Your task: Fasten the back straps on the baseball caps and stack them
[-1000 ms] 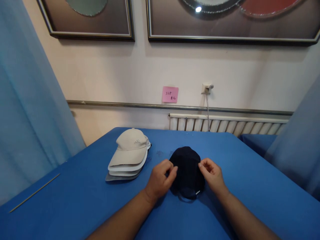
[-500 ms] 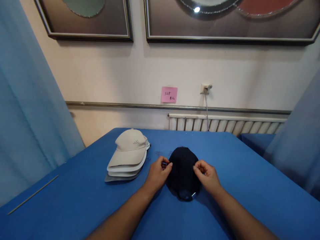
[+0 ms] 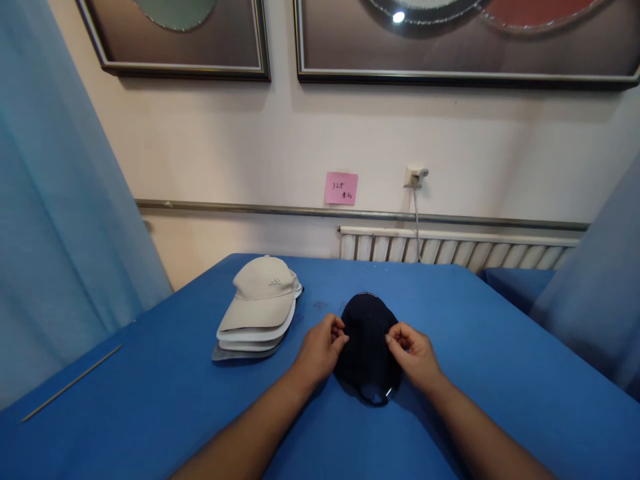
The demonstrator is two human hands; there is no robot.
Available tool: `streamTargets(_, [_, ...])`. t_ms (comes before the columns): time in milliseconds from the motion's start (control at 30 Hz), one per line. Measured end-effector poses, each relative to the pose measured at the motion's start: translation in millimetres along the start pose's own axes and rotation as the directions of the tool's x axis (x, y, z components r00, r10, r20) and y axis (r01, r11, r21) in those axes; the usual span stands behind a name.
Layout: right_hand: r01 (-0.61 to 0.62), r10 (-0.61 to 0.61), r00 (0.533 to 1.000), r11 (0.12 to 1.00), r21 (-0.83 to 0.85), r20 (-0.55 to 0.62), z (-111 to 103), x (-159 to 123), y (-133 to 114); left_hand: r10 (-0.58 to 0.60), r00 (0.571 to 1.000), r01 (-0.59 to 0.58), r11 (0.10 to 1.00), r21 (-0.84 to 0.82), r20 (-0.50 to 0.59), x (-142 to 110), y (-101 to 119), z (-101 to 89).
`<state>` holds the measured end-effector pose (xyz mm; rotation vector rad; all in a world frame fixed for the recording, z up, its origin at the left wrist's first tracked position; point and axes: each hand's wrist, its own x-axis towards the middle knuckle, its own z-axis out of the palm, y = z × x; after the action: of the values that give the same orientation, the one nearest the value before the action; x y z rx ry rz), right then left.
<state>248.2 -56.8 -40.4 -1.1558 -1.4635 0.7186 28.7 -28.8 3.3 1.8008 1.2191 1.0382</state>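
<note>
A dark baseball cap lies on the blue table in front of me, with its strap and back opening toward me. A small shiny piece shows on the strap at the lower right. My left hand pinches the cap's left side between thumb and fingers. On the opposite side, my right hand grips the fabric the same way. To the left stands a stack of caps; the top one is beige with a striped logo, and white and grey brims stick out below.
A thin stick lies near the left edge of the blue table. Behind are a white radiator, a plugged-in cord and a pink note on the wall. Blue curtains hang at both sides.
The cap's back opening and strap show more clearly now. My left hand's fingers have shifted slightly on the cap; my right hand has hardly moved. The view has shifted a little.
</note>
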Motion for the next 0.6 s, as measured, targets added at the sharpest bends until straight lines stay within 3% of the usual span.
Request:
streamTargets(100, [-0.019, 0.02, 0.999, 0.999, 0.033, -0.025, -1.7, 1.7, 2.1, -0.121, 0.993, 0.12, 0.943, -0.31, 0.016, 5.5, 5.0, -6.3])
streamTargets(233, [-0.032, 0.034, 0.999, 0.998, 0.05, -0.043, -1.5, 2.9, 4.1, -0.226, 0.958, 0.287, 0.735, -0.614, 0.178, 12.1, 1.1, -15.3])
streamTargets(300, [-0.024, 0.026, 0.999, 0.999, 0.04, -0.048, -0.7, 2.8, 4.0, -0.244, 0.947, 0.32, 0.725, -0.61, 0.207, 14.2, -4.3, -16.1])
streamTargets(367, [-0.009, 0.01, 0.999, 0.999, 0.033, -0.047, -0.1, 2.4, 3.3, -0.251, 0.95, 0.313, 0.773, -0.552, 0.187, 15.5, -9.0, -14.2])
streamTargets(600, [0.025, -0.025, 0.999, 1.0, -0.008, -0.036, -0.3, 1.0, -3.1, -0.128, 0.99, 0.142, 0.907, -0.396, 0.063, 13.5, -3.1, -7.2])
